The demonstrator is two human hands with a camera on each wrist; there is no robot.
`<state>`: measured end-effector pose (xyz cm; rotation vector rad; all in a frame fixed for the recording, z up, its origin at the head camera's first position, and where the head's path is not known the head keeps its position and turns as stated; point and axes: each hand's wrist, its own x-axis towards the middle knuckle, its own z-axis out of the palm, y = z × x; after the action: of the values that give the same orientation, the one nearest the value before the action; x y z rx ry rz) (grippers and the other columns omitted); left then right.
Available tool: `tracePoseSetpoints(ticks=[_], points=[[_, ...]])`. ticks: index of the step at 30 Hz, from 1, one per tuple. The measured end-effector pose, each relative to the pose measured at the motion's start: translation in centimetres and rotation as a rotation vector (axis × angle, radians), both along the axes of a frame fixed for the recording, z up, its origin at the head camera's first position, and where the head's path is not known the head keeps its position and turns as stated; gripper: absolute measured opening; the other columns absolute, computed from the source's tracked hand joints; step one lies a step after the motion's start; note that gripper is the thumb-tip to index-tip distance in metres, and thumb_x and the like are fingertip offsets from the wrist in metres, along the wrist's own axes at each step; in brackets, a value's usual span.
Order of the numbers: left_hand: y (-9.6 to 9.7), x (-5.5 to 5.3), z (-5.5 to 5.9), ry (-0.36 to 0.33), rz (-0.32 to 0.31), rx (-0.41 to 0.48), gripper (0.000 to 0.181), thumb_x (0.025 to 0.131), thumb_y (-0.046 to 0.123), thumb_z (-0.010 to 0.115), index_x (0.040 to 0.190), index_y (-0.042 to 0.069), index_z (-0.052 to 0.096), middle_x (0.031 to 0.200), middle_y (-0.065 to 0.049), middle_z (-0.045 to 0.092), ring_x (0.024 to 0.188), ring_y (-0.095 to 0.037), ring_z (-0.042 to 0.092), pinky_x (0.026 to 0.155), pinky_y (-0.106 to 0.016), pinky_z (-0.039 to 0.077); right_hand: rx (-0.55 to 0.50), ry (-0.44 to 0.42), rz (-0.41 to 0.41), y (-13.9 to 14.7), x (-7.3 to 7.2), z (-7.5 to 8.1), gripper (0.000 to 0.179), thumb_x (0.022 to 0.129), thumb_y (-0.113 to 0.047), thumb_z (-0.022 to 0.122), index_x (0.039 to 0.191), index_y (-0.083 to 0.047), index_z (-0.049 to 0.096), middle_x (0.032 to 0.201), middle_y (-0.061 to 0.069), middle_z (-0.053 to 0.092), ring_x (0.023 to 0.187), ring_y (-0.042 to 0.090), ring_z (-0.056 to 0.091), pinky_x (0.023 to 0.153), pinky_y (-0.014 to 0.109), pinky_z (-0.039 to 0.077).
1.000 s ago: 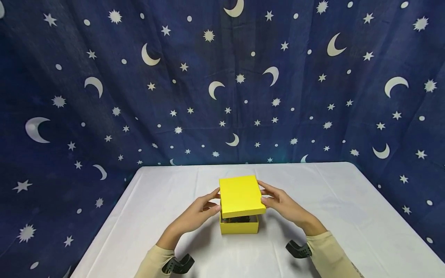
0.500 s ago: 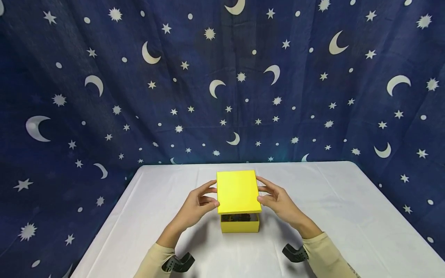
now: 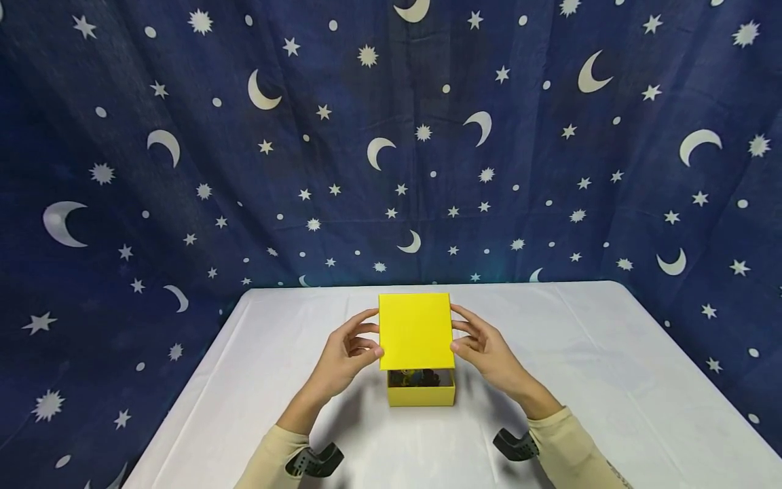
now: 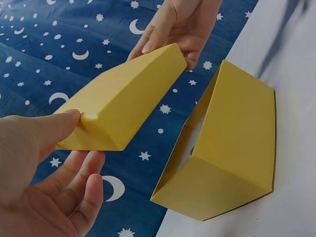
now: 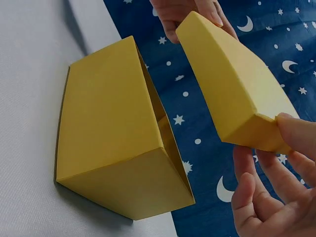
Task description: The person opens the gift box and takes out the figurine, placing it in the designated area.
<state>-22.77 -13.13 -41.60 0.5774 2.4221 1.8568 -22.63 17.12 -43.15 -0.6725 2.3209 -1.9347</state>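
A yellow box lid [image 3: 415, 331] is held in the air above a yellow box [image 3: 421, 396] that stands on the white table. My left hand [image 3: 343, 354] grips the lid's left side, thumb at the near corner and fingers along the edge. On the opposite side my right hand [image 3: 489, 353] pinches the lid in the same way. Both wrist views show a gap between the lid [image 4: 123, 98] and the box [image 5: 106, 118]. Under the lid's near edge, dark and colourful small contents [image 3: 415, 377] show inside the box; most of them are hidden.
The table [image 3: 275, 367] has a white cloth with rounded far corners. Behind it hangs a dark blue curtain [image 3: 342, 170] with moons and stars. A black band device [image 3: 314, 462] sits at the left wrist, another [image 3: 516, 445] at the right.
Both hands have raised the lid off the box and straightened it, moving it slightly left. More of the box's contents shows now. The box has stayed in place.
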Motion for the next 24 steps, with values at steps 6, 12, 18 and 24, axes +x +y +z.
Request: tracePoseSetpoints(ticks=[6,12,18,24], points=[[0.09,-0.08,-0.06,-0.002,0.012,0.021,0.071,0.091,0.004,0.073,0.152,0.027,0.046,0.129,-0.014,0.064,0.102,-0.021,0.067,0.088,-0.021,0.055,-0.012,-0.013,-0.027,0.00,0.03,0.25,0.072,0.098,-0.011,0.065,0.160,-0.008,0.027,0.148,0.031,0.047,0.104,0.004,0.067,0.090,0.018,0.055],[0.26,-0.21,-0.16,0.000,0.025,0.013,0.063,0.091,0.004,0.072,0.149,0.014,0.051,0.130,-0.015,0.064,0.105,-0.021,0.067,0.089,-0.019,0.055,-0.009,-0.038,-0.042,0.20,0.14,0.51,0.069,0.097,-0.012,0.068,0.156,0.001,0.033,0.150,0.030,0.046,0.104,0.003,0.066,0.090,0.017,0.055],[0.44,-0.25,-0.19,0.005,0.037,0.016,0.057,0.090,0.004,0.073,0.144,0.005,0.056,0.132,-0.017,0.064,0.110,-0.027,0.068,0.091,-0.020,0.055,-0.017,-0.031,-0.038,0.14,0.14,0.63,0.066,0.096,-0.010,0.067,0.152,0.006,0.037,0.141,0.029,0.051,0.103,0.003,0.066,0.090,0.016,0.055],[0.56,-0.08,-0.34,0.023,0.053,0.015,0.057,0.088,0.000,0.073,0.143,0.003,0.056,0.122,-0.018,0.065,0.109,-0.028,0.069,0.090,-0.020,0.056,-0.009,-0.018,-0.067,-0.04,0.29,0.73,0.063,0.096,-0.007,0.068,0.150,0.007,0.040,0.116,0.015,0.056,0.096,0.007,0.064,0.086,0.016,0.054]])
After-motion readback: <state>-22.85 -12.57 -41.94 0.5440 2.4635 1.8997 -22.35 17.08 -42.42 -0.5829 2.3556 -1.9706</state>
